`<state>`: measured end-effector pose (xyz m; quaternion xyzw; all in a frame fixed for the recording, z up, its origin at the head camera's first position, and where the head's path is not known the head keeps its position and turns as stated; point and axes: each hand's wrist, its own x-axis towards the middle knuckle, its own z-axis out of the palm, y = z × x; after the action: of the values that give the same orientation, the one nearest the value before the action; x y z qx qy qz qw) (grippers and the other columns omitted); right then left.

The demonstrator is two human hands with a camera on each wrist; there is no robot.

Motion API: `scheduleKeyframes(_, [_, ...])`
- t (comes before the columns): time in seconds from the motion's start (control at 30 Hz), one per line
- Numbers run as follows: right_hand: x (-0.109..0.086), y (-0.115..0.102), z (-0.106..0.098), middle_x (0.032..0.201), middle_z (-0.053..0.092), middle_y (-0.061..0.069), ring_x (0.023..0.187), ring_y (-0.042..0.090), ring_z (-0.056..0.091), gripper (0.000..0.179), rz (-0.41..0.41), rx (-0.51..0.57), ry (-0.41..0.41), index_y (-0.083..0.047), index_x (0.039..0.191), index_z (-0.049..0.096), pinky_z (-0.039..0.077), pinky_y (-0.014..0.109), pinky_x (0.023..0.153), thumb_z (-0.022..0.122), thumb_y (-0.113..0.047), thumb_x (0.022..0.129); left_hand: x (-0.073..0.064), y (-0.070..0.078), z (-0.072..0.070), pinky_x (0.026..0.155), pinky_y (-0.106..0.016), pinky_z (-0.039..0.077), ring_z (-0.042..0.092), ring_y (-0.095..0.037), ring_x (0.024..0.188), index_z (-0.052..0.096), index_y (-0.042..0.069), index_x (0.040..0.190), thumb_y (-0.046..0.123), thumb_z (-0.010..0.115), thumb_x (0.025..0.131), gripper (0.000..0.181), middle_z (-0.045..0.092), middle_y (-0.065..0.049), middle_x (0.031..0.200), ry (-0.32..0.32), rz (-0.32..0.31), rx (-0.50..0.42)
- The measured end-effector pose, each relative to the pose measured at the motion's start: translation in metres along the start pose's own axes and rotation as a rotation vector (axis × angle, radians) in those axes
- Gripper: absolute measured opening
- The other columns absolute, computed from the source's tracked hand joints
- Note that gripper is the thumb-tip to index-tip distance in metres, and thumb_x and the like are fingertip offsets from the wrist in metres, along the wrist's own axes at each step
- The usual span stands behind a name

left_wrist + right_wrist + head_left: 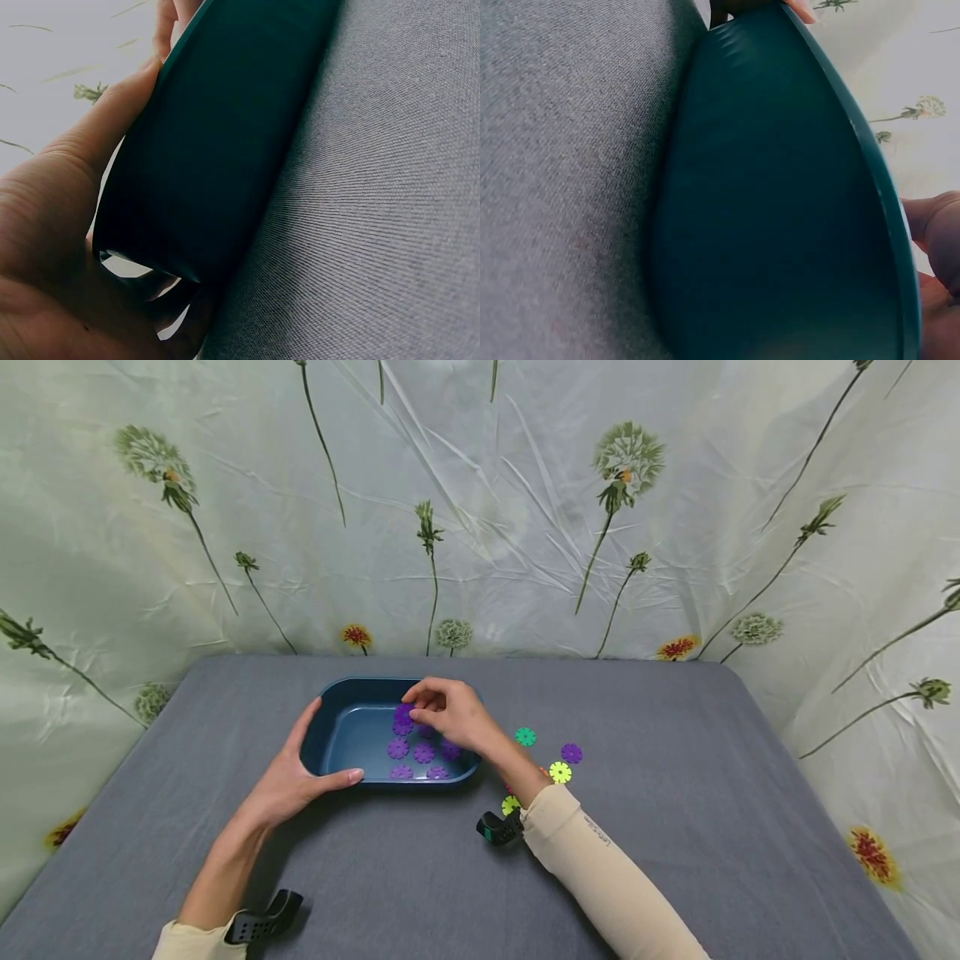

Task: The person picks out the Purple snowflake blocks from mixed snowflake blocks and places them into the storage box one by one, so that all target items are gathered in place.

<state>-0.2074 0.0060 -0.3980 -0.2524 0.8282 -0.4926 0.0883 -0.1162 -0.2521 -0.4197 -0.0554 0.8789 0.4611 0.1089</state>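
A blue rectangular plastic tray (356, 739) sits on the cloth, with several purple notched discs (424, 752) lying inside. My left hand (285, 781) grips its left end, thumb on the near rim and fingers around the far side. In the left wrist view, that thumb (112, 112) lies along the rim of the tray (217, 142). Over the tray's right half, my right hand (456, 717) pinches a purple notched disc (406, 711) between thumb and fingertips. The right wrist view shows mostly the tray's outer wall (772, 180), with the right hand (941, 240) beyond its rim.
Right of the tray, loose notched discs lie on the grey cloth (675, 793): a green disc (526, 737), a purple disc (572, 753), a yellow disc (560, 772) and others partly hidden by the right forearm. A flower-printed curtain (510, 527) hangs behind the table.
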Motion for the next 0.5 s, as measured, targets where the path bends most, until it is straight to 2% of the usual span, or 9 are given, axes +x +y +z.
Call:
scheduleKeyframes(0.27, [0.009, -0.001, 0.007, 0.099, 0.073, 0.011, 0.08, 0.013, 0.065, 0.016, 0.024, -0.017, -0.012, -0.008, 0.114, 0.075, 0.05, 0.018, 0.07, 0.072, -0.008, 0.098, -0.001, 0.0, 0.0, 0.116, -0.081, 0.018, 0.01, -0.059, 0.155, -0.013, 0.041, 0.166, 0.04, 0.088, 0.082, 0.131, -0.003, -0.025, 0.175, -0.002, 0.007, -0.006])
scheduleKeyframes(0.5, [0.015, 0.002, 0.018, 0.093, 0.072, 0.007, 0.074, 0.008, 0.063, 0.014, 0.071, -0.029, -0.019, -0.011, 0.11, 0.076, 0.05, 0.018, 0.067, 0.074, -0.009, 0.097, 0.0, -0.002, 0.0, 0.116, -0.079, 0.019, 0.013, -0.058, 0.154, -0.011, 0.039, 0.167, 0.04, 0.089, 0.082, 0.131, -0.001, -0.026, 0.174, 0.005, 0.031, -0.02])
